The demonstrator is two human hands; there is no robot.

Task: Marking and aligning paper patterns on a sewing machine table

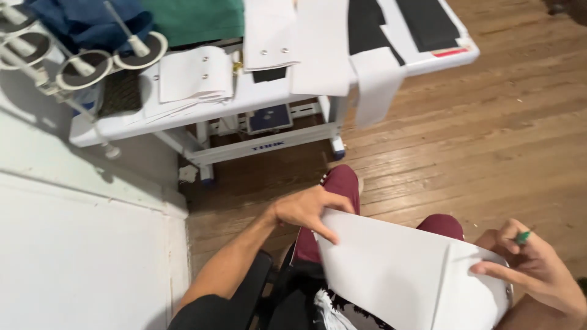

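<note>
A large white sheet (397, 269) of stiff paper or fabric lies across my lap, over my maroon trousers (342, 183). My left hand (309, 209) pinches its upper left corner. At the sheet's right edge is my right hand (532, 263), with its fingers laid on the edge. A small green pen or marker (521, 237) sticks out between the fingers of that hand. The sheet has a fold line running down its right part.
A white work table (257, 98) stands ahead, carrying white cut pieces (195, 76), black panels (428, 24), and green and blue cloth. A thread stand with round discs (85, 61) is at the upper left. A white wall is at the left, a wooden floor (489, 134) at the right.
</note>
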